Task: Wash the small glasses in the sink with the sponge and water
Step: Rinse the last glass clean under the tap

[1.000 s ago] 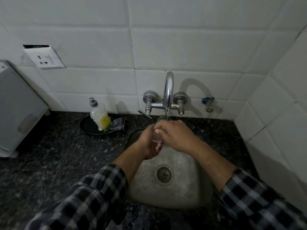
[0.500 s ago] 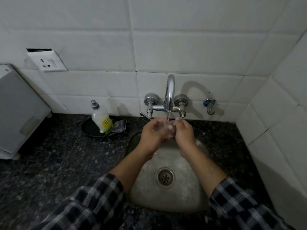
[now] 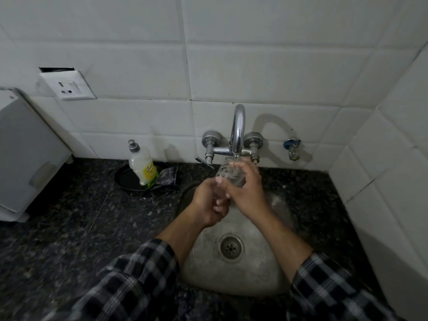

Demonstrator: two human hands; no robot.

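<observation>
Rinsing, I judge: the small glass point(image 3: 229, 173) is under the tap point(image 3: 238, 126), over the sink's point(image 3: 259, 276) far side. The right hand point(image 3: 249, 193) wraps its fingers round it; the left hand point(image 3: 207, 203) curls on its base. Next: tip it out.

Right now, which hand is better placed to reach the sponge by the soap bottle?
Left, probably: the sponge lies left of the sink, on the left hand's side, while the right hand grips the glass under the tap.

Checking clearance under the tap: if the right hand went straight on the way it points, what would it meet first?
The right hand grips the glass; beyond it, up and left, likely the tap's lever handle, though depth is unclear from this view.
</observation>
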